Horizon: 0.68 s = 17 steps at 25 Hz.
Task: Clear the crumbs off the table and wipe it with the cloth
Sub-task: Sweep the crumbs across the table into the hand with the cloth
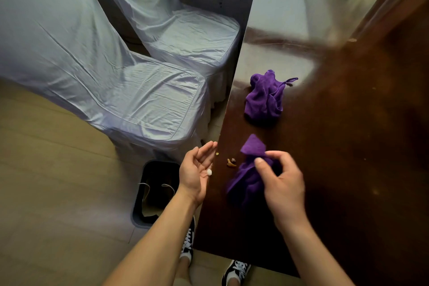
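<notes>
Everything here is placed relative to the long left edge of the table [348,169], the dark glossy one the person stands at.

The left hand [197,169] is held palm up against that edge, just below the level of the top. Its fingers [206,148] are loosely straight and slightly cupped, gripping nothing. That reads as a catching tray for whatever gets pushed off. A small white bit [209,172] sits at the heel of the palm, right at the edge. The view does not settle whether it lies in the hand or on the table.

The crumbs [231,162], a few brownish scraps, lie on the table just inside the edge, with a tiny yellow fleck nearer the rim. The right hand [283,183] is further in from the edge, its fingers curled round a bunched purple cloth [243,183]. One corner of the cloth sticks up and the bulk rests on the wood. The cloth lies on the far side of the crumbs from the edge, so a sweep toward the open palm would carry them over. Bunching it probably gives a firmer pushing face than a flat sheet would.

On the floor below the edge, under the left forearm, stands a dark bin [155,193], well placed for tipping the palm out. A second purple cloth [264,97] lies crumpled further along the table, near the same edge and untouched. It is perhaps kept for the wiping, which looks not yet begun.
</notes>
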Motion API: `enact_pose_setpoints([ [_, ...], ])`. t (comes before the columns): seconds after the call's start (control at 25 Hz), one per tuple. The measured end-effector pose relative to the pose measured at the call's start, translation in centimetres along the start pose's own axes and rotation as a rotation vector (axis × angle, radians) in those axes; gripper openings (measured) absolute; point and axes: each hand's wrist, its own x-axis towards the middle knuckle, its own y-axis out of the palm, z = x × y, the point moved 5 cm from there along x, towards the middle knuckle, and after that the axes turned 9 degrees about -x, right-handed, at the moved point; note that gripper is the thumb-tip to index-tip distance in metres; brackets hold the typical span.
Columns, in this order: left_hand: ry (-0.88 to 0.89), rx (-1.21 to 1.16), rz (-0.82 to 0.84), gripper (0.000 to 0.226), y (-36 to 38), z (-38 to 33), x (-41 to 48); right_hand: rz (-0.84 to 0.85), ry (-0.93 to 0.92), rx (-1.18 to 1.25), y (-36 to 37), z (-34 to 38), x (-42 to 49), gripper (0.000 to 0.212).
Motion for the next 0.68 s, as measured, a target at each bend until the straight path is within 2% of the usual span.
enact_pose_setpoints([
  [0.12, -0.037, -0.061, -0.013, 0.043, -0.2, 0.1, 0.1, -0.060, 0.082, -0.046, -3.0, -2.0, 1.7, 0.015],
  [0.2, -0.042, -0.093, -0.017, 0.043, -0.3, 0.2, 0.1, -0.041, 0.109, -0.163, -3.2, -2.5, 2.8, 0.013],
  [0.36, -0.062, -0.140, -0.018, 0.043, -0.4, 0.3, 0.1, 0.036, -0.039, -0.372, 0.2, -0.4, 2.2, 0.015],
  [0.56, -0.079, -0.132, -0.021, 0.041, -0.5, 0.3, 0.2, 0.153, -0.093, -0.251, 5.1, 2.7, -0.4, 0.015],
  [0.68, -0.104, -0.118, -0.005, 0.041, -0.4, 0.2, 0.3, 0.278, -0.122, -0.193, 6.9, 4.1, -1.0, 0.013],
])
